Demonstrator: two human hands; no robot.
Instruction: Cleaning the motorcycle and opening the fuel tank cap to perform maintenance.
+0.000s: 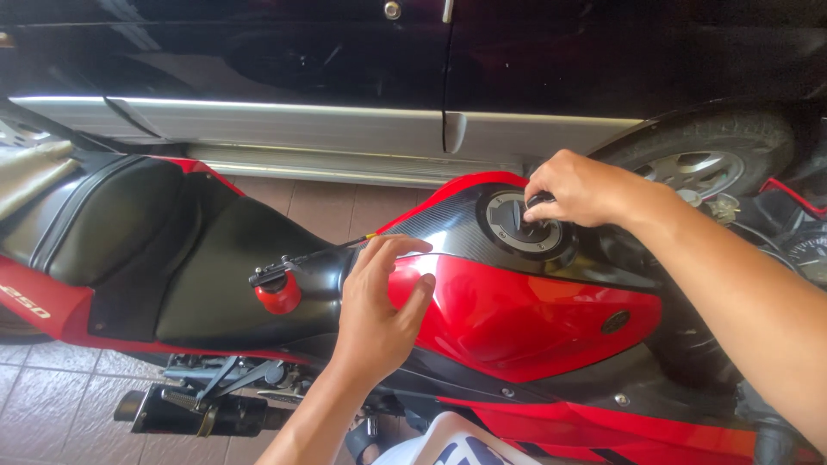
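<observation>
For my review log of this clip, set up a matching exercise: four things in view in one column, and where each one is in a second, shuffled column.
Things:
1. right hand
2. left hand
3. red-handled tool
4. car wheel

Places:
A. lying on the black seat
B. behind the motorcycle, top right of the view
C. on the round fuel cap
D. on the rear edge of the red tank

Pairs: 1-C, 2-D, 3-A, 4-B
</observation>
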